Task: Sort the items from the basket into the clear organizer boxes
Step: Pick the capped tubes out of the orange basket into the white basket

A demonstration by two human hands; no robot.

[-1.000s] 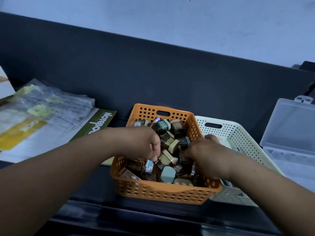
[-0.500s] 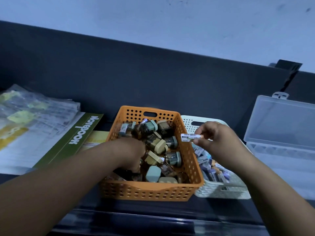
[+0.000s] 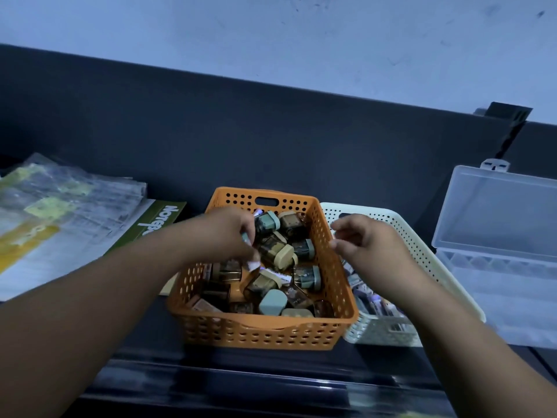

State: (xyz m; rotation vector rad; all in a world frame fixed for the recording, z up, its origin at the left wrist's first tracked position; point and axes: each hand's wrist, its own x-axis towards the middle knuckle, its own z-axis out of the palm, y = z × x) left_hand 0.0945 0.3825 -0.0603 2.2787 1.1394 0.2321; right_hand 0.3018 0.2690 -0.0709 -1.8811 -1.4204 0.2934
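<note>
Now the left hand (image 3: 229, 233) pinches a small pale item (image 3: 252, 264) inside the orange basket (image 3: 265, 325); the right hand (image 3: 367, 245) hovers loosely curled, empty, nearer the open clear organizer box (image 3: 497, 282) on the right

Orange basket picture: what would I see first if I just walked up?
The bright orange perforated plastic basket in the middle, heaped with small dark capped bottles. The left hand is inside it, pinching a small pale item, while the right hand hovers empty over the white perforated basket beside it.
</note>
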